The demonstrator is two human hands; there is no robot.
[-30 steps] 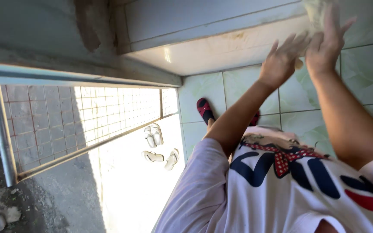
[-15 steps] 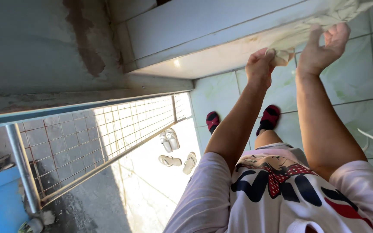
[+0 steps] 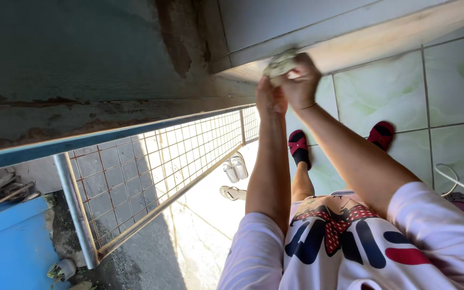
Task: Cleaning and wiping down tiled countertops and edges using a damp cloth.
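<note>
Both my arms reach out in front of me. My right hand (image 3: 303, 80) is closed around a small pale, crumpled cloth (image 3: 280, 63) and presses it against the lower edge of a grey wall panel (image 3: 318, 24). My left hand (image 3: 268, 99) sits just below and left of it, touching the right hand and the cloth's underside; whether it grips the cloth is hidden. Below, I see my white printed shirt (image 3: 350, 241) and my feet in dark red sandals (image 3: 298, 144) on pale green floor tiles (image 3: 382, 91).
A blue metal railing (image 3: 108, 137) with wire mesh (image 3: 189, 150) runs along my left. Pairs of slippers (image 3: 234, 169) lie on the sunlit floor beside it. A stained wall (image 3: 81, 53) rises left of the panel. A white wire (image 3: 457, 185) lies at right.
Both hands have swung left from the far right of the ledge to its left end near the corner. The cloth, earlier spread flat, is now bunched in my right hand.
</note>
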